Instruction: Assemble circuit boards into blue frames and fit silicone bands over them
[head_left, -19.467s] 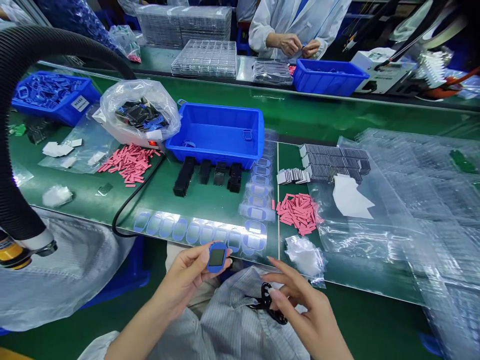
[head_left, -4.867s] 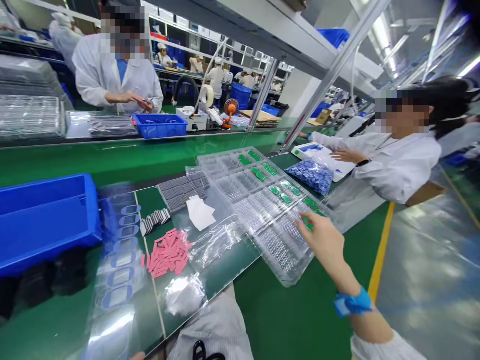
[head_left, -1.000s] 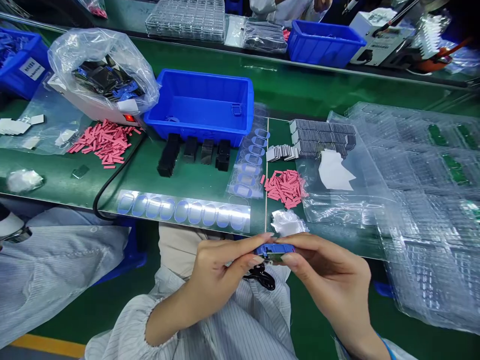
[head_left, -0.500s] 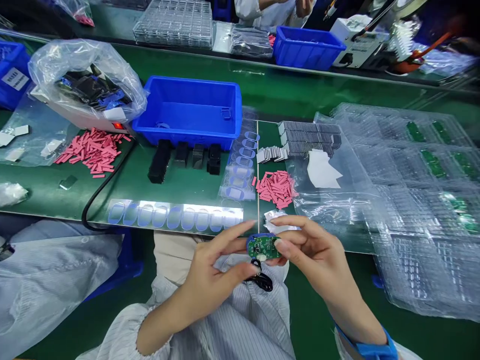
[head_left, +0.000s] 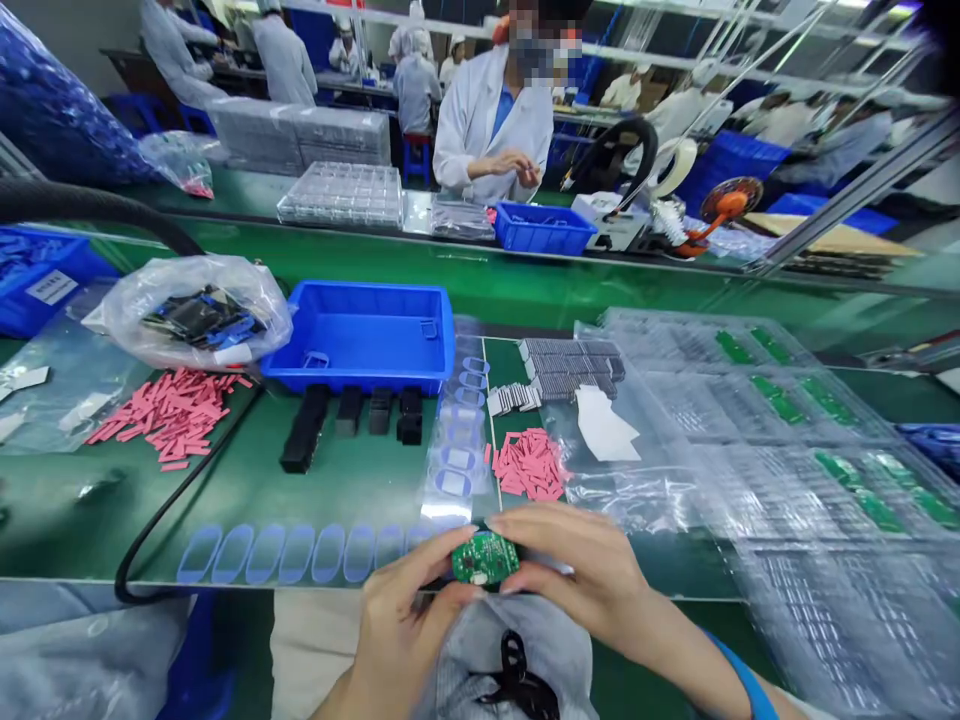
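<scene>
Between my two hands is a small rounded green circuit board (head_left: 486,560), held by its edges just over the front edge of the table. My left hand (head_left: 409,610) grips its left end with thumb and fingers. At the right end, my right hand (head_left: 574,575) closes on it the same way. Whatever lies beneath the board is mostly hidden. A black looped cord (head_left: 517,670) lies low, over my lap. Pink strips (head_left: 529,464) are heaped just beyond my hands. To their left, clear oval-cut film (head_left: 300,553) lies along the table edge.
A blue bin (head_left: 360,340) stands at the back, with black foam blocks (head_left: 305,430) before it. At left are a plastic bag of parts (head_left: 202,320) and more pink strips (head_left: 169,415). Clear trays (head_left: 697,420) with green boards fill the right. A co-worker (head_left: 491,125) sits opposite.
The view has tilted up, bringing the room and co-worker into sight. My right fingers have come down around the board, and my left thumb has moved onto its edge.
</scene>
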